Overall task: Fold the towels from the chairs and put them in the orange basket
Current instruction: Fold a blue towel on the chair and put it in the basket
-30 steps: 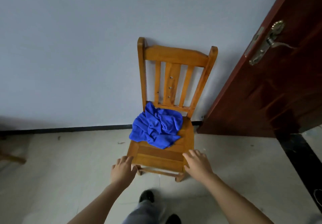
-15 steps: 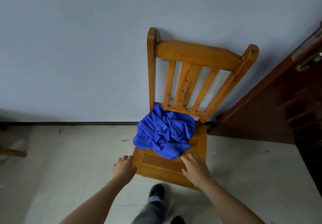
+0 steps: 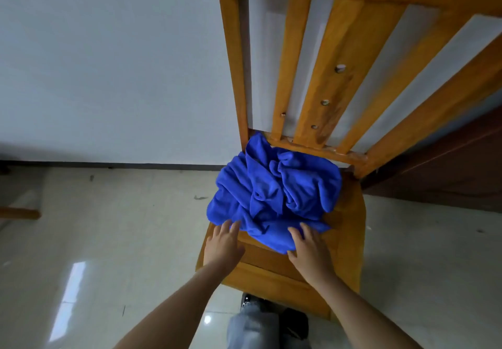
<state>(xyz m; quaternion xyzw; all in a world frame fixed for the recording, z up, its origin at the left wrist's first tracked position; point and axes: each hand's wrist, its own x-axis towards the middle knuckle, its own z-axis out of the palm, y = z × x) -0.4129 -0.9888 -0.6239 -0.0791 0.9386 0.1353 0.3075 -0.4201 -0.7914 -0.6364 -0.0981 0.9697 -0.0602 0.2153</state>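
We look through a single head-worn wide-angle camera, aimed forward and steeply down from close above the seat of the wooden chair (image 3: 346, 240), facing the wall (image 3: 108, 63).

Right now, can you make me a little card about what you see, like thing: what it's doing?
towel: blue towel, crumpled in a heap, not folded yet
where it lies: on the seat of the wooden chair, up near the backrest
left hand: fingers straight, tips reaching the towel's near left edge
right hand: fingers straight, resting on the towel's near edge
orange basket: not in view
floor: pale shiny tiles
beside the chair: dark brown door on the right
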